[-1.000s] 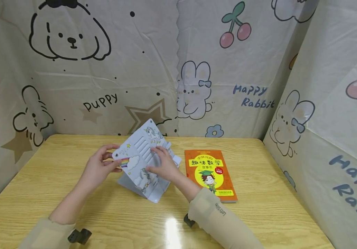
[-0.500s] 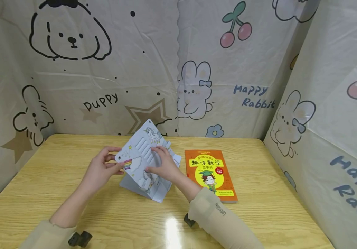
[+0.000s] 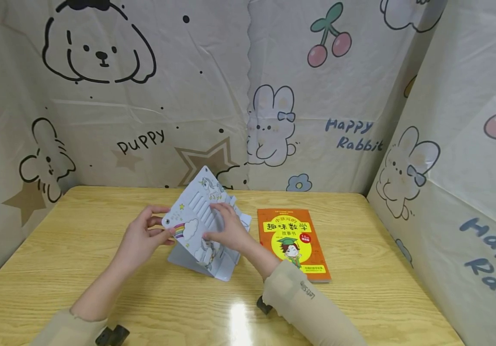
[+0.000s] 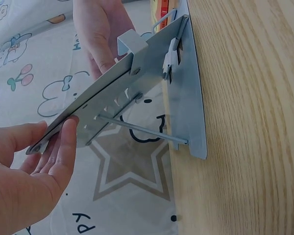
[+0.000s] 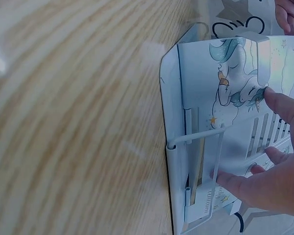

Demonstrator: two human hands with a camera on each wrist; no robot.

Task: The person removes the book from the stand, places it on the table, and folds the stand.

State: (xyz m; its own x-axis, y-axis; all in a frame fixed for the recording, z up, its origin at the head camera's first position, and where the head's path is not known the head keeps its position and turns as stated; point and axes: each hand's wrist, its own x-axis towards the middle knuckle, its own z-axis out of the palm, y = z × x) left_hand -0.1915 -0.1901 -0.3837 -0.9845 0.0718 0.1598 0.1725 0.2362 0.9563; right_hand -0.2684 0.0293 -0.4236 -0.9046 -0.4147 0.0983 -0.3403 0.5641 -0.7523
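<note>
Step in hand, as I judge it: setting the tilt of the book stand. I locate the stand at the centre of the head view, its printed panel raised at a slant over the base plate, which lies on the table.

Grip, left: the left hand pinches the panel's left corner, thumb on the printed face, fingers behind. Grip, right: the right hand is spread, thumb and fingertips resting on the printed face; it encloses nothing.

In the left wrist view I observe the support rod running from the base plate to the notched slots at the back of the panel. I cannot confirm that it is seated. The next move, in my judgement, calls for locating the rod in a notch with the left hand while the right steadies the panel, then testing the load before release.

Surface and room: light wood grain, with a glare spot at lower centre of the head view. An orange book lies flat right of centre. Behind, and along both sides, hangs a pale cloth printed with rabbits, cherries and lettering.
</note>
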